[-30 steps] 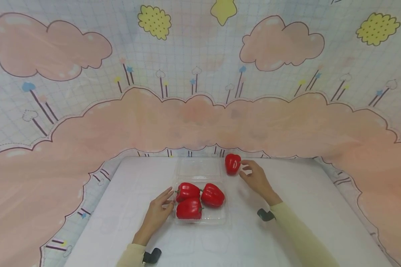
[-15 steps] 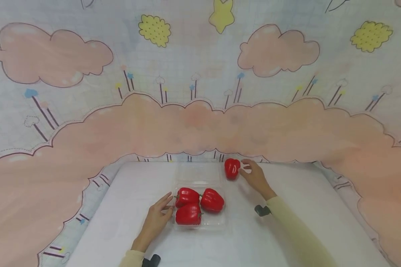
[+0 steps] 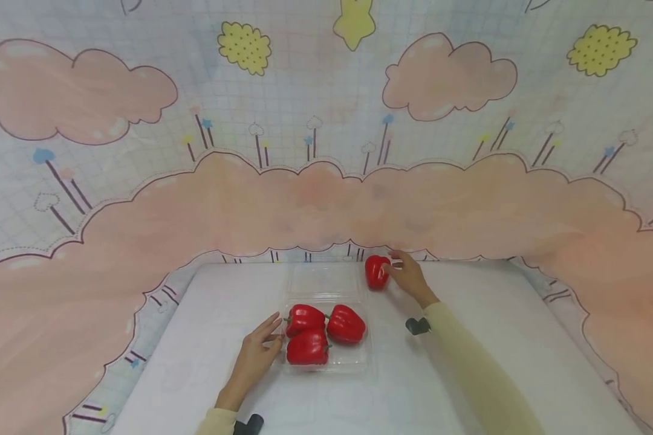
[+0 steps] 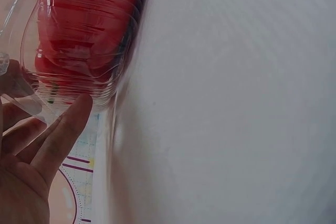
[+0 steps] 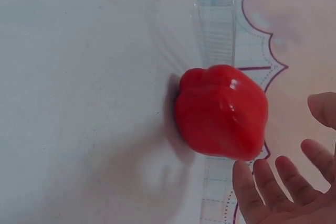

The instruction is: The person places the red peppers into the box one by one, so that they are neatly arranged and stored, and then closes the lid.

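Observation:
A clear plastic clamshell box [image 3: 350,361] lies on the white table, holding three red bell peppers: one [image 3: 303,319] at back left, one [image 3: 307,349] at front left and one [image 3: 347,326] on the right. At the box's left side is my left hand [image 3: 253,361], its fingers extended. In the left wrist view a fingertip [image 4: 83,103] meets the clear wall. One more red bell pepper [image 3: 376,273] sits on the table, right of the raised or folded-back lid [image 3: 324,281]. Beside it my right hand [image 3: 410,278] reaches with spread fingers; firm contact cannot be seen.
The white tabletop [image 3: 468,350] spreads around the box on both sides. A cloth backdrop [image 3: 315,205] with pink clouds hangs behind the table's far edge, close to the lone pepper. A dark wrist camera [image 3: 418,326] sticks out below my right sleeve.
My right hand has come slightly left and closer to the lone pepper, its fingers now overlapping the pepper's right edge. The left hand and the box stay put; the head view shifted a little.

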A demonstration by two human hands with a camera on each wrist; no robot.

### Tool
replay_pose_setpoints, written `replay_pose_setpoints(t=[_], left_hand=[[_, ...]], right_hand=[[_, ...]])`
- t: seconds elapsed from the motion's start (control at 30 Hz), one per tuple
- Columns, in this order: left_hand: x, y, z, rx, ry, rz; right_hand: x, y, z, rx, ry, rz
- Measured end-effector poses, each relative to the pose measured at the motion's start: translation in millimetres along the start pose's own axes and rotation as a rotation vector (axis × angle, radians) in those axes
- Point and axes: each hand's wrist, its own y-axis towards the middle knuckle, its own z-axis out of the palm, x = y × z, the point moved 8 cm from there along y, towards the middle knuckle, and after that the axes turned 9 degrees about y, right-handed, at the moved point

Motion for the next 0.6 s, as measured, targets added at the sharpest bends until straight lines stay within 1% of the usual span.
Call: replay_pose_setpoints(t=[0.13, 0.27, 0.43, 0.6], left_hand=[[1.7, 0.0, 0.4, -0.002, 0.006, -0.007], [2.3, 0.9, 0.3, 0.004, 0.002, -0.009], [2.8, 0.9, -0.7, 0.005, 0.004, -0.014], [2.4, 0.0, -0.8, 0.004, 0.002, -0.005]], right_hand=[[-2.8, 6.4, 2.0, 0.006, -0.003, 0.038], [-8.8, 12.0, 4.6, 0.007, 0.022, 0.088], [-12.4, 15.6, 8.7, 0.011, 0.048, 0.108], [-14.9, 19.1, 12.6, 0.022, 0.029, 0.119]])
